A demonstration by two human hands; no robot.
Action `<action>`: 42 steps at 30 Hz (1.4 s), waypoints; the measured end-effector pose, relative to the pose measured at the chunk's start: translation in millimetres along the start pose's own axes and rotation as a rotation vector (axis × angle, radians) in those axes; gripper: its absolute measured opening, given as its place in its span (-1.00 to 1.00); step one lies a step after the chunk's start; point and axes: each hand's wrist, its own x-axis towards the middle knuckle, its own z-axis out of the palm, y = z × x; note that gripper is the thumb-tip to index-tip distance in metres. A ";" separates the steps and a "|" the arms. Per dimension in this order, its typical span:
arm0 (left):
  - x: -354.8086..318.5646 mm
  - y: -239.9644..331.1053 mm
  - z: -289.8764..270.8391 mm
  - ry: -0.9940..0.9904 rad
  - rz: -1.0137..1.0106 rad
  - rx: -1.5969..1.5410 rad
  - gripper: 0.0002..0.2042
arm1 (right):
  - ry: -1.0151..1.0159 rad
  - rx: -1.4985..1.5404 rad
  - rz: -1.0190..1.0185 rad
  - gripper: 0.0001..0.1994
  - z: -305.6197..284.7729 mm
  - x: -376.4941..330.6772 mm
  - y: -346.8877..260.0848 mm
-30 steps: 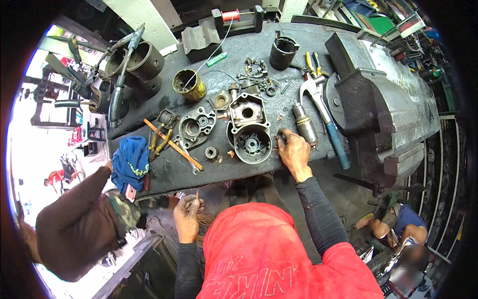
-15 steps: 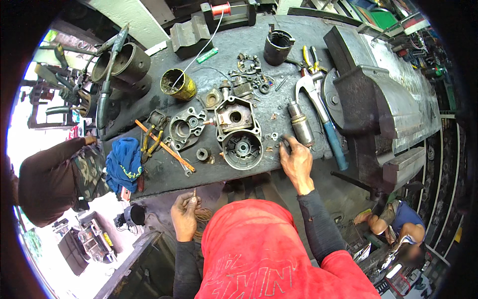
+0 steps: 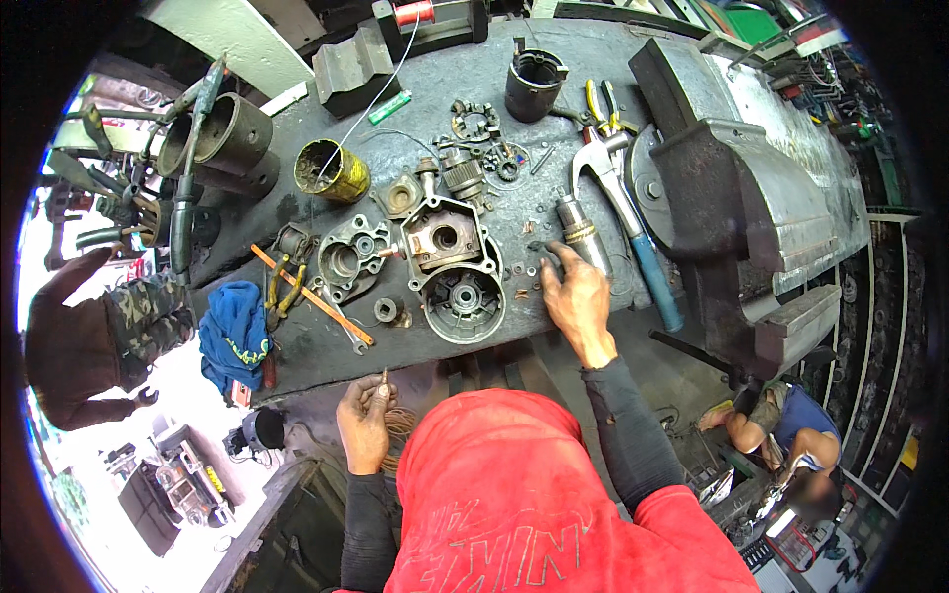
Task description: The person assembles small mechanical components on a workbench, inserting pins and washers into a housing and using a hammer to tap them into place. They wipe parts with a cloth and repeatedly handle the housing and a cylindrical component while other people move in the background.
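My left hand (image 3: 365, 423) is at the bench's near edge, pinching a small, pointed metal piece (image 3: 385, 376) upright between thumb and fingers. My right hand (image 3: 577, 304) reaches over the benchtop with fingers stretched out and apart. Its dark fingertips are by small loose metal bits (image 3: 521, 269), beside a cylindrical metal armature (image 3: 583, 237) with a copper-coloured band. Left of that hand lies an open metal housing (image 3: 463, 302) with a round bore and a square chamber. Beside it are a flat cast cover (image 3: 345, 261) and a small round metal socket (image 3: 388, 310).
A hammer (image 3: 647, 267) with a blue handle and a large vise (image 3: 736, 198) are to the right. A yellow can (image 3: 331, 173), pliers (image 3: 287, 290), a wrench (image 3: 355, 341) and blue cloth (image 3: 233, 331) are to the left. One person (image 3: 84, 336) is at far left; another (image 3: 791, 425) crouches at lower right.
My right hand has moved forward and slightly left, its fingers reaching farther over the bench. My left hand stays nearly in place with the small metal piece. The view has shifted slightly.
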 end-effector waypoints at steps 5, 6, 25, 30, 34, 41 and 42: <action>1.3 0.7 1.1 0.007 0.008 -0.004 -0.79 | 0.010 -0.006 0.149 -0.74 -43.4 -24.8 8.7; 1.8 0.7 1.1 0.002 0.010 -0.005 -0.79 | 0.034 -0.022 0.132 -0.75 -48.5 -32.0 11.4; -0.3 -3.3 -2.3 0.004 0.000 -0.025 -0.80 | -0.129 0.581 0.400 -0.74 -12.6 -41.3 10.4; -2.0 -2.7 -4.9 0.015 0.007 -0.014 -0.79 | -0.270 1.164 0.721 -0.71 -52.3 -55.0 -12.9; -2.4 14.7 1.3 -0.015 -0.027 -0.097 -0.79 | -0.315 1.130 0.658 -0.76 -53.5 -58.7 -8.4; -27.8 68.4 11.0 -0.114 0.098 -0.229 -0.80 | -0.129 0.014 0.125 -0.77 -9.4 -42.1 26.5; -31.7 75.2 12.9 -0.121 0.127 -0.235 -0.81 | -0.182 -0.064 0.168 -0.78 -8.1 -39.7 28.5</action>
